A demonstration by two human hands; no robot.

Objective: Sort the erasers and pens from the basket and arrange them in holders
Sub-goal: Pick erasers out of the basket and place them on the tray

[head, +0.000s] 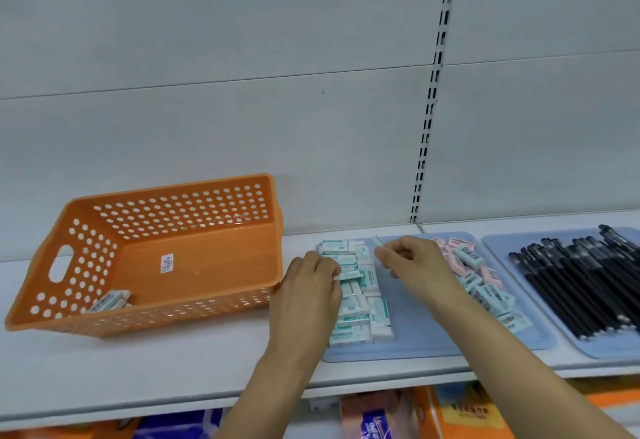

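Starting from the left, the orange basket (145, 258) has only a couple of erasers (110, 300) left in its near corner, so I'd say we're almost done. My left hand (308, 286) pinches a teal eraser (348, 276) over the stacked rows on the blue tray (415, 341); I'd seat it flush. My right hand (412, 262) pinches another eraser (377, 242) by the tray's far edge, with bare tray between the piles. Pens (575, 282) sit well right.
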